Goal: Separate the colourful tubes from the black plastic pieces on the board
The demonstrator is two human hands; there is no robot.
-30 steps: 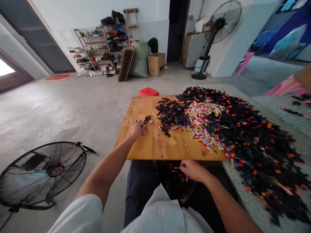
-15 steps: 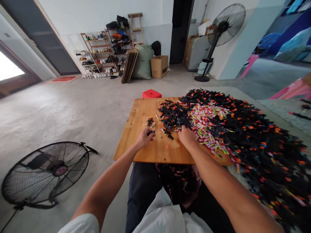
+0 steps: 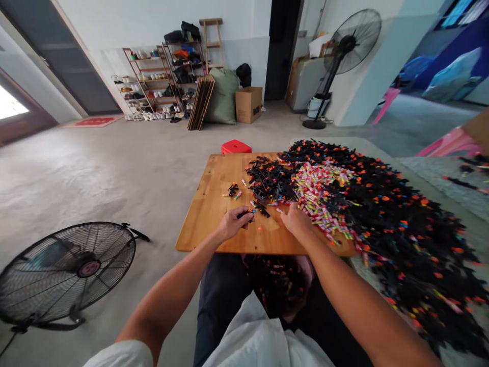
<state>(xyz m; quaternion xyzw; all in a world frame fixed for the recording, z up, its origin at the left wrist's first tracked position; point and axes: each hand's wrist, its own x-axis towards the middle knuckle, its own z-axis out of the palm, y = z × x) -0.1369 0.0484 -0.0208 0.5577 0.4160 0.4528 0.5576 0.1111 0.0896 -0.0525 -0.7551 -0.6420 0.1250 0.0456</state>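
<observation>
Pinching a black piece (image 3: 246, 216) with blue and orange at its tip, your left hand (image 3: 230, 224) hangs low over the wooden bench (image 3: 202, 214). Your right hand (image 3: 297, 220) is curled near the bench's middle, a small pink piece (image 3: 280, 210) showing at its fingertips; whether it is gripped or merely touched, you cannot tell from this angle. The two pieces are near each other but apart, so this pair looks unjoined.

Just beyond your left hand lie a small black cluster (image 3: 233, 189) and a bright short piece (image 3: 238, 195). A black pile (image 3: 269, 178) sits farther up the bench, next to a heap of pink-and-yellow pieces (image 3: 324, 191). To your right, a far larger black-and-orange heap (image 3: 412, 219) spreads past the bench's edge. Between your knees, a pinkish container (image 3: 307, 272) holds many dark pieces flecked with colour. Which of these stocks are finished does not show; by the sheer bulk of loose pieces within reach, plenty of handling appears to be left.
</observation>
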